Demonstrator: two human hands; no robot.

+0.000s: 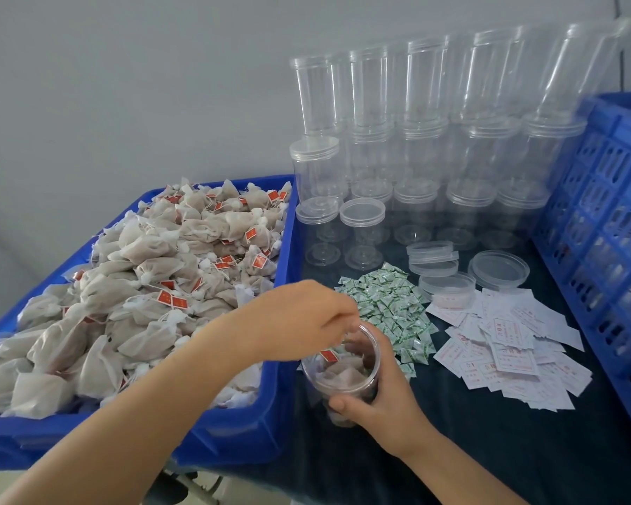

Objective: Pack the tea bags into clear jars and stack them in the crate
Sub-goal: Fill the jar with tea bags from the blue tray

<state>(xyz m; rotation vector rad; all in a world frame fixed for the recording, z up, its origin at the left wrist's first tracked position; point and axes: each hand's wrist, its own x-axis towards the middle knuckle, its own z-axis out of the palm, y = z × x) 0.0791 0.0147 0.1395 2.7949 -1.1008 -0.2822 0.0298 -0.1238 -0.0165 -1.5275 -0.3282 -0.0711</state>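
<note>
Bare forearms — no sleeves, no gloves

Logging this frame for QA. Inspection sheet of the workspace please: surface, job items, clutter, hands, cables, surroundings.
Surface: dark cloth over the table.
Job's things: blue bin heaped with tea bags; open jar partly filled; stacked empty jars; blue crate at right.
Clutter: loose lids, green sachets, white paper slips.
Hands: left hand over the jar mouth, fingers dipping in; what it holds is hidden. Right hand grips the jar.
Cables: nothing seen.
Surroundings: plain grey wall.
</note>
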